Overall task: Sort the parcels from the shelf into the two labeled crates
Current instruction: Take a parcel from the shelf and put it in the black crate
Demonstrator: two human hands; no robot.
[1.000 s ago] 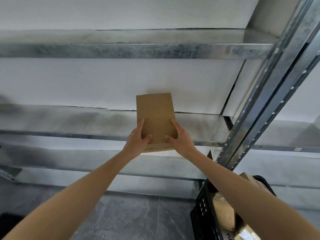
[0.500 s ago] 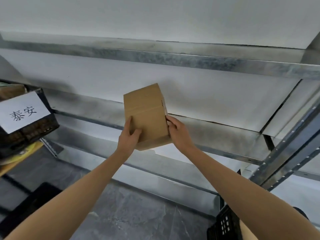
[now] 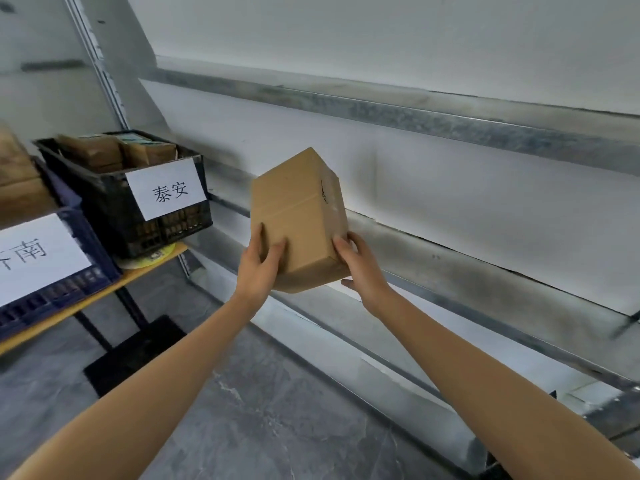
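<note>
The cardboard parcel [image 3: 298, 220] is held in the air between both hands, to the right of the black crate [image 3: 114, 202] and clear of it, at roughly the crate's height. It is tilted, with its far end raised and leaning away from the crate. A taped seam runs across its upper face, and there is dark marking on the side turned away from the crate.

Both bare forearms reach forward and upward from the bottom corners of the view and converge on the parcel's near end. The left hand [image 3: 258, 271] grasps the corner nearer the crate: its thumb lies flat on the upper face and a finger runs along the edge, while the rest of the fingers are hidden behind the cardboard. The right hand [image 3: 360, 268] clasps the corner farther from the crate, with its fingers against that side and one digit showing under the bottom edge.

The black crate carries a white label [image 3: 166, 194] with two handwritten characters and holds brown parcels [image 3: 93, 150]. Left of it, touching or just beside it, stands a blue crate [image 3: 97, 268] with its own white label [image 3: 34, 258], partly cut off by the frame. Both crates sit on a table [image 3: 104, 294]. To the right of the black crate, behind the held parcel, run the grey metal shelf rails [image 3: 450, 271]. Below lies a grey stone floor [image 3: 277, 410].
</note>
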